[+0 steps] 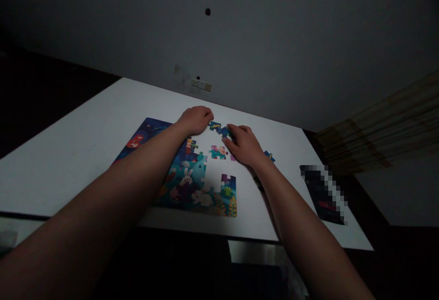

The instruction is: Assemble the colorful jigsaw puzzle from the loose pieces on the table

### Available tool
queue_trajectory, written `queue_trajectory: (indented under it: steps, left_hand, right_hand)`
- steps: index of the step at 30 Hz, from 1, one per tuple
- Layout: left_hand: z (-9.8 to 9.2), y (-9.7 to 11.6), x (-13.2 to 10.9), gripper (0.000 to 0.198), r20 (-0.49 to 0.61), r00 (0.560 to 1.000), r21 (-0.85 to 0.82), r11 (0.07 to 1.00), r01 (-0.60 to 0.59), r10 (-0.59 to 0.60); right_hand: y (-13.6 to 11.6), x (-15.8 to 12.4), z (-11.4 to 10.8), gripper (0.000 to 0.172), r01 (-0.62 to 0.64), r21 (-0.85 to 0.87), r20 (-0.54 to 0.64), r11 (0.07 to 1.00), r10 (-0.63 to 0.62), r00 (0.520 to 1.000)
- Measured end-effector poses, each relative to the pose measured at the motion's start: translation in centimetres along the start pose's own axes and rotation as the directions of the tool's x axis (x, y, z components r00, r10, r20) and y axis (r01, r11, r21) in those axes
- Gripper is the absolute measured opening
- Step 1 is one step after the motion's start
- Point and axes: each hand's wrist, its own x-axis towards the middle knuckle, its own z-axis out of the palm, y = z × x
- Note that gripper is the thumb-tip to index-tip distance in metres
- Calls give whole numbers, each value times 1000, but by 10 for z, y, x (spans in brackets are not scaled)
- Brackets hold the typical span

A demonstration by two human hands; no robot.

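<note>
A partly assembled jigsaw puzzle [192, 183] with rabbits on a teal and dark blue background lies on the table, with a gap in its upper right. My right hand [242, 144] pinches a small blue jigsaw piece [224, 131] between thumb and fingers. My left hand [195, 120] rests just above the puzzle, its fingers curled, close to a teal piece [215, 126]. A pink and teal piece [218, 152] lies loose under my right hand, and another blue piece [269, 156] sits beyond my right wrist.
The white table [78, 163] has a straight far edge along a grey wall, which carries a small wall plate [201, 84]. A dark pixelated flat object [322, 195] lies near the table's right edge. A translucent curtain [377, 126] hangs at right.
</note>
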Motion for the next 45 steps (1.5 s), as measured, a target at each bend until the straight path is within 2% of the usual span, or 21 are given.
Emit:
queue_trajectory:
  steps: [9, 17, 21, 23, 26, 39, 42, 45]
  left_hand:
    - [-4, 2, -5, 47, 6, 1000, 16, 1000, -9, 9]
    - [-3, 3, -5, 48, 7, 1000, 17, 1000, -8, 8]
    - [-4, 4, -5, 48, 12, 1000, 18, 1000, -2, 2]
    - [-4, 4, -5, 48, 12, 1000, 15, 1000, -6, 5]
    - [-3, 3, -4, 47, 6, 1000, 13, 1000, -14, 14]
    - [2, 0, -2, 43, -19, 1000, -2, 1000, -6, 6]
    - [2, 0, -2, 44, -20, 1000, -2, 1000, -12, 12]
    - [1, 0, -2, 45, -13, 1000, -2, 1000, -16, 16]
  right_hand:
    - [-2, 1, 1, 47, -46, 244, -49, 969, 60, 997]
    - [0, 0, -5, 59, -5, 377, -63, 926, 31, 997]
    - [1, -3, -8, 38, 1, 436, -34, 900, 16, 999]
    - [1, -4, -8, 31, -61, 495, -26, 867, 85, 996]
    - [0, -5, -8, 29, -131, 556, -29, 821, 177, 984]
    - [-15, -6, -12, 21, -249, 799, 81, 547, 313, 946]
    - [-17, -8, -14, 27, -267, 829, 118, 492, 314, 942]
    - [-20, -11, -17, 49, -286, 836, 162, 468, 287, 944]
